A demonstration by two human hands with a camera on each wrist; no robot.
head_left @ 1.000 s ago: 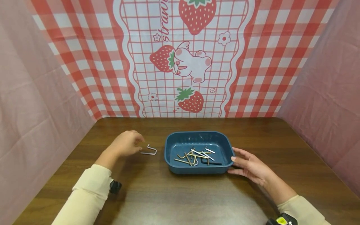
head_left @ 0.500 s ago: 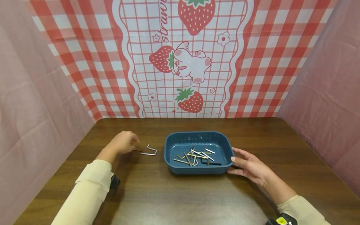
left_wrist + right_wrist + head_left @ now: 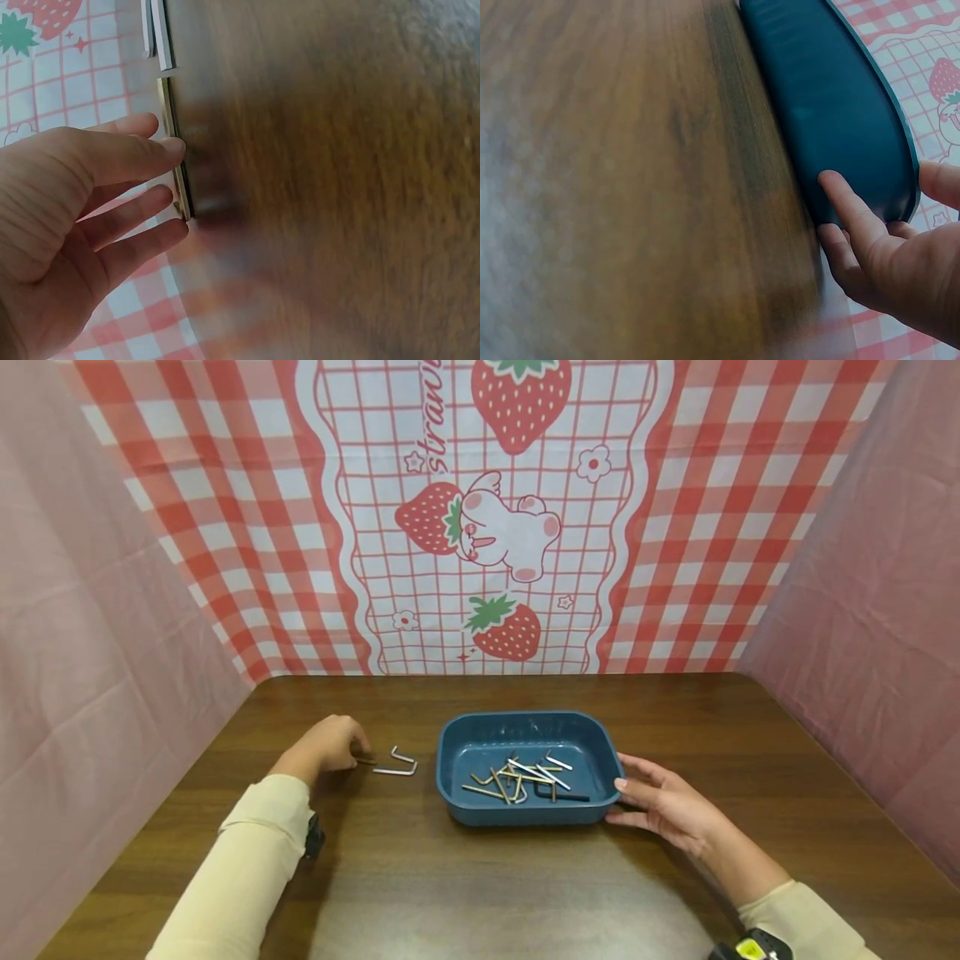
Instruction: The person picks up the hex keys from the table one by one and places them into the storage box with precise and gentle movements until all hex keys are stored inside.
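Note:
In the left wrist view my left hand (image 3: 67,202) pinches a brass-coloured hex key (image 3: 166,105), thumb across its long arm and fingers behind it. The head view shows this left hand (image 3: 330,747) low over the table's left half, covering most of that key. Two silver hex keys (image 3: 393,772) lie just right of its fingertips. My right hand (image 3: 671,797) is at the right end of a blue plastic tray (image 3: 525,815), thumb at the rim and fingers spread along the outer wall. Inside the tray lie several loose hex keys (image 3: 555,778), brass, silver and black.
The brown wooden table (image 3: 480,885) carries the tray near its middle. A red-and-white strawberry cloth (image 3: 495,527) hangs along the back edge. Pink cloth walls (image 3: 862,610) close in both sides.
My left hand drew back leftward, uncovering the brass hex key's end beside the silver ones, then came down onto it and pinched it. The right hand and the tray stay in place.

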